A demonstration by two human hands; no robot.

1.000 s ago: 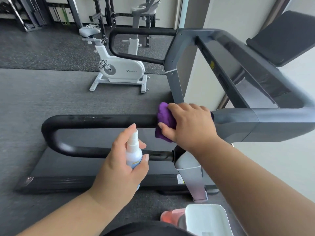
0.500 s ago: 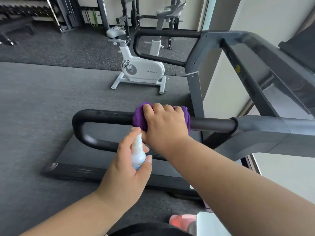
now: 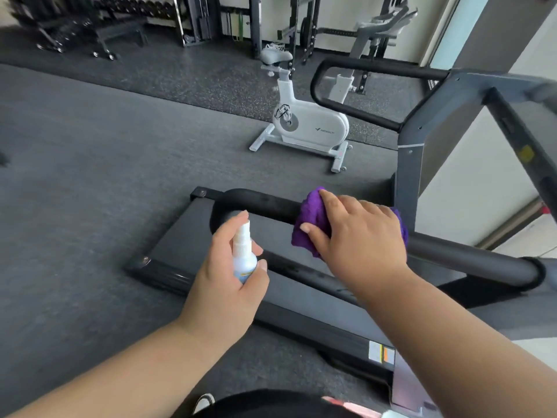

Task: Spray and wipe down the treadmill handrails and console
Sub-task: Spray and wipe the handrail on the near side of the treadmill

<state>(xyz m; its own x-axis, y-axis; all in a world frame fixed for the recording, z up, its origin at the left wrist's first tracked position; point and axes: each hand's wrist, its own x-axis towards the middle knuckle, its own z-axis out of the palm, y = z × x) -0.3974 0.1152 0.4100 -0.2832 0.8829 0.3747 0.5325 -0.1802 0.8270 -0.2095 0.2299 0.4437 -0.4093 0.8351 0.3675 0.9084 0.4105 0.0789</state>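
The treadmill's near black handrail [image 3: 470, 257] runs from lower right toward its rounded end at the middle. My right hand [image 3: 358, 236] grips a purple cloth [image 3: 310, 218] wrapped over the top of that rail, thumb on the near side. Just left of it, my left hand [image 3: 223, 282] holds a small white spray bottle [image 3: 244, 254] upright, index finger on the nozzle top. The far handrail [image 3: 361, 67] loops at the upper right. The console is out of view.
The treadmill belt deck [image 3: 217, 236] lies under the rail, its grey uprights [image 3: 407, 164] at right. A white exercise bike [image 3: 307, 125] stands on the dark floor behind. Weight racks and a bench [image 3: 99, 28] line the back wall.
My right hand has slid the purple cloth along the near handrail away from the console toward the rail's rounded end. The left hand kept its hold on the bottle. The view turned left.
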